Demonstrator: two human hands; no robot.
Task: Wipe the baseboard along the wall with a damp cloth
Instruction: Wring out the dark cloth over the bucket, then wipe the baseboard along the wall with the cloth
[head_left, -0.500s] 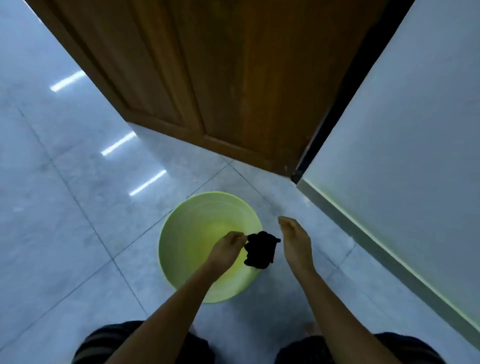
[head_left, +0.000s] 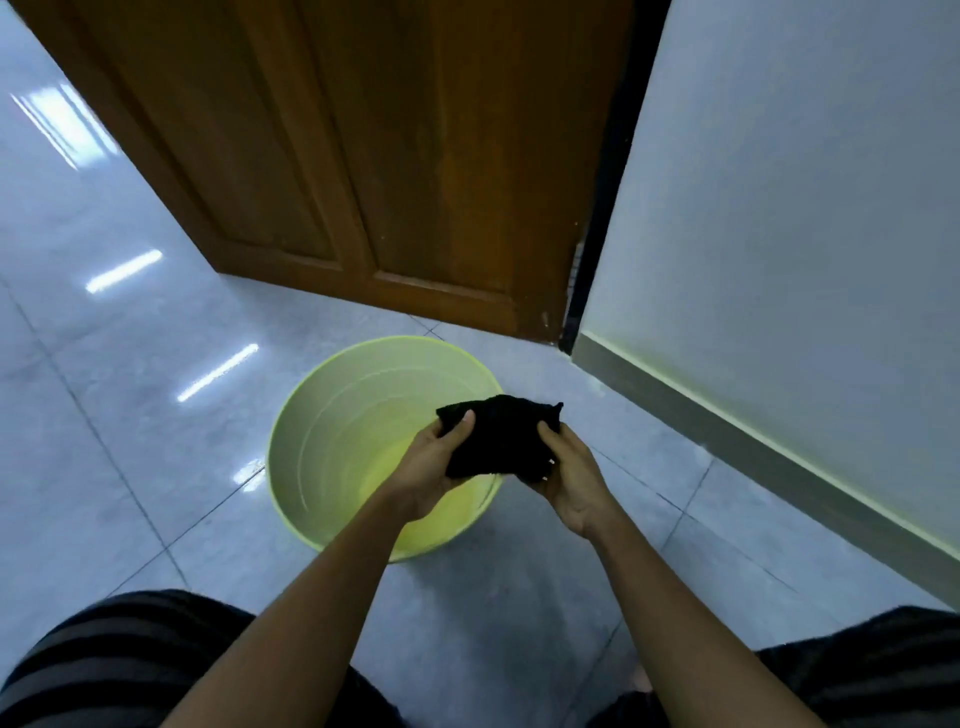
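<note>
Nearest – knees: dark striped fabric (head_left: 119, 660) at both lower corners.
Left hand (head_left: 434, 467): gripping the black cloth (head_left: 498, 439).
Right hand (head_left: 571, 475): clasping the same cloth's right side.
Cloth position: bunched over the green basin (head_left: 311, 441) rim.
Basin: on tiled floor (head_left: 104, 467).
Baseboard (head_left: 753, 457): grey – along the right wall (head_left: 805, 208).
Farthest: wooden door (head_left: 389, 156).

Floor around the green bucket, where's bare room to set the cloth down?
Bare tile lies left of the round green plastic bucket, and right of it toward the grey baseboard. Both hands, left and right, crowd the bucket's near-right rim holding the black cloth.
</note>
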